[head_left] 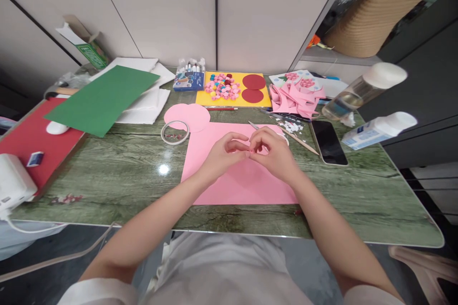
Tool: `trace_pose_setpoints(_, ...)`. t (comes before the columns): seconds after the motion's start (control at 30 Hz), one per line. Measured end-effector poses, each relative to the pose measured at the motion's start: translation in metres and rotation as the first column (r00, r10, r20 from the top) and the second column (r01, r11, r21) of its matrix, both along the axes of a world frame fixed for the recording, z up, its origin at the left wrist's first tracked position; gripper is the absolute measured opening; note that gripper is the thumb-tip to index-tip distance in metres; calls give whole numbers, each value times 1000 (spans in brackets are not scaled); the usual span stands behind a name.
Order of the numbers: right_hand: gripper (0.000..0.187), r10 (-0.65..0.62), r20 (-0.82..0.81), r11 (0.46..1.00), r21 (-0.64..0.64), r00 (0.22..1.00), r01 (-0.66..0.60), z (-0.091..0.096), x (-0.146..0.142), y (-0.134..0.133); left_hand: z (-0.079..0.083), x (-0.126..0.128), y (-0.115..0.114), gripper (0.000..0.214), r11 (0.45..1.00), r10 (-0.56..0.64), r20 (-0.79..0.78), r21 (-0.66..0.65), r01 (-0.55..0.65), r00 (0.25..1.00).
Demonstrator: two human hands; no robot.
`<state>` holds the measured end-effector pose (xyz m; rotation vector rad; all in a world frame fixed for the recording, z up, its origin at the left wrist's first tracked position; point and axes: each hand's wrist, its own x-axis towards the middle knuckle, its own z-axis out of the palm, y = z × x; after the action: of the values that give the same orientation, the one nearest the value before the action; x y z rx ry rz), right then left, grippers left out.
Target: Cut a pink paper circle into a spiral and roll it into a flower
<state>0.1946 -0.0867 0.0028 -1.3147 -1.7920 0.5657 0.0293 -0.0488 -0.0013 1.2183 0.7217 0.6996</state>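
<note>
I'm counting one left hand [225,152], one right hand [274,150], one phone [329,143], one clear bottle [362,91], one white-and-blue bottle [379,131], two dark red circles [254,82], plus one green sheet [103,97], one yellow sheet [201,99] and one big pink sheet [243,186] on the bench [125,176]. Little colourful balls [222,87]? Dozens, can't get an exact number from here lol.

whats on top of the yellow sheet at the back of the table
On the yellow sheet lie a pile of small pieces, mostly pink, and two dark red discs. What's beneath these is covered. The marker box hides some of the left edge.
</note>
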Motion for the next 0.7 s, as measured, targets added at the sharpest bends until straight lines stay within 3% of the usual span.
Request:
trace_pose_setpoints(0.3, 13, 5, 41, 1000, 11, 999, -6, 3, -1, -1, 3, -1, 0, 34, 999, 19, 15, -41, -18, 1000)
trace_pose_setpoints(0.4, 6, 46, 9, 999, -6, 999, -46, 6, 2, -2, 3, -3, 3, 33, 999, 16, 30, -50, -15, 999)
trace_pose_setpoints(0.6, 17, 166, 18, 986, -28, 986, -165, 7, 6, -1, 3, -5, 6, 33, 999, -23, 0, -32, 23, 1000)
trace_pose_setpoints(0.7, 14, 120, 12, 993, 1, 993, -120, 4, 5, -1, 4, -6, 5, 31, 999, -20, 5, -33, 20, 1000)
